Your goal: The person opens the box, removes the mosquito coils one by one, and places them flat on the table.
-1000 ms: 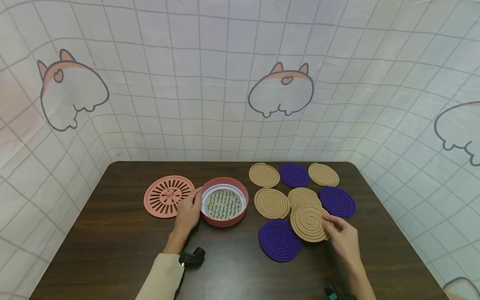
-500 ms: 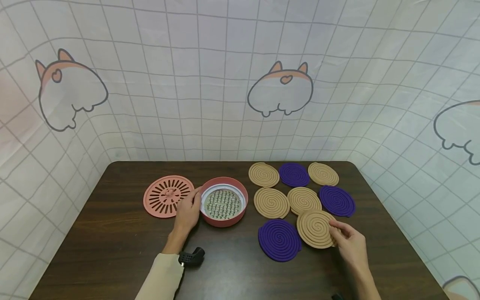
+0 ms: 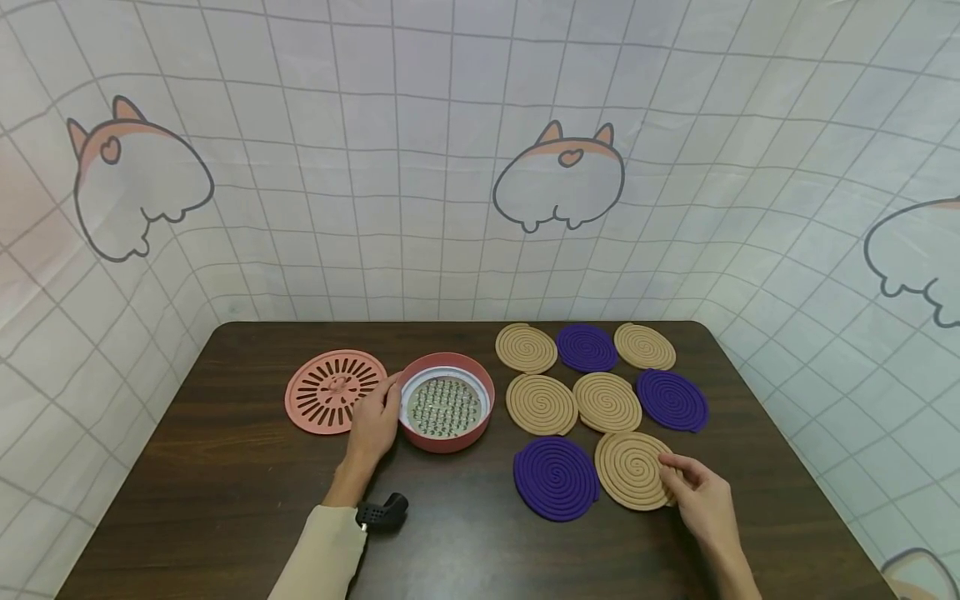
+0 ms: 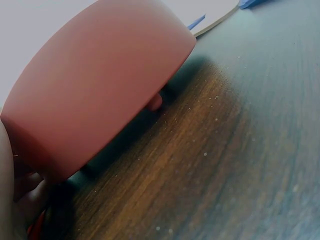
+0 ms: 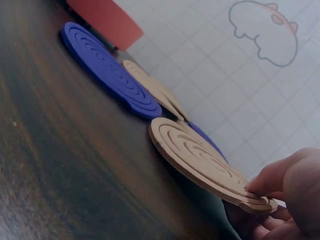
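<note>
In the head view my right hand [image 3: 701,498] pinches the right edge of a tan mosquito coil [image 3: 632,471], thumb on top. The right wrist view shows this coil [image 5: 200,160] tilted, its near edge over a shadow on the table. A purple coil [image 3: 556,478] lies just left of it. My left hand [image 3: 373,421] holds the left side of a round red mosquito coil holder [image 3: 446,445], which has a white inner ring and a studded mesh floor. Its smooth outer wall [image 4: 100,85] fills much of the left wrist view, with fingers at its lower edge.
A pink slotted lid [image 3: 318,417] lies left of the holder. More tan coils [image 3: 542,405] and purple coils [image 3: 672,401] lie in rows at the right back of the dark wooden table [image 3: 225,500]. A white gridded curtain [image 3: 420,167] stands behind.
My right hand has drawn the tan coil to the right and toward me, off the tan coil it overlapped, and down beside the purple one. My left hand and the holder stay put.
</note>
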### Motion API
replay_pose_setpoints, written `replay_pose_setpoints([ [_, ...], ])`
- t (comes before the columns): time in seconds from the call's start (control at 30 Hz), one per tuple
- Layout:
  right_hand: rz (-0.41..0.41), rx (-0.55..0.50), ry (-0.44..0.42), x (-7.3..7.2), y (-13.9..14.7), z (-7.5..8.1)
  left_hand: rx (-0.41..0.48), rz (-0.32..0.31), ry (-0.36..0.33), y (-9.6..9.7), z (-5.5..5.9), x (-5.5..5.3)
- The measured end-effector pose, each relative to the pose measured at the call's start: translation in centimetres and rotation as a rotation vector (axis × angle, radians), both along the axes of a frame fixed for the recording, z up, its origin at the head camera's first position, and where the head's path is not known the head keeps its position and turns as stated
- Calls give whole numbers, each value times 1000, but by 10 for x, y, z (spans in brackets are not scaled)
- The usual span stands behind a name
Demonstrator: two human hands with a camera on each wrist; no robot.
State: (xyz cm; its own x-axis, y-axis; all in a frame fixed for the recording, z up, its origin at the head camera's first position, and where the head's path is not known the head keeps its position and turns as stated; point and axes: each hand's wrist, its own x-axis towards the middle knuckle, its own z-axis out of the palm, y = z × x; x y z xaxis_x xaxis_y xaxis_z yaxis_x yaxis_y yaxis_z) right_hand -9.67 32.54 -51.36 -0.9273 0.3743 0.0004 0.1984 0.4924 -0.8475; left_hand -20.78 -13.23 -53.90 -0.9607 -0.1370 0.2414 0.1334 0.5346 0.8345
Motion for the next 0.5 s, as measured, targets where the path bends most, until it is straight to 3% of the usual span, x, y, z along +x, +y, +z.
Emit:
replay_pose_setpoints([
  [0.4, 12, 362, 90, 2, -4, 0, -2, 2, 1, 0, 1, 0],
  [0.5, 34, 407, 95, 4, -4, 1, -1, 1, 2, 0, 1, 0],
])
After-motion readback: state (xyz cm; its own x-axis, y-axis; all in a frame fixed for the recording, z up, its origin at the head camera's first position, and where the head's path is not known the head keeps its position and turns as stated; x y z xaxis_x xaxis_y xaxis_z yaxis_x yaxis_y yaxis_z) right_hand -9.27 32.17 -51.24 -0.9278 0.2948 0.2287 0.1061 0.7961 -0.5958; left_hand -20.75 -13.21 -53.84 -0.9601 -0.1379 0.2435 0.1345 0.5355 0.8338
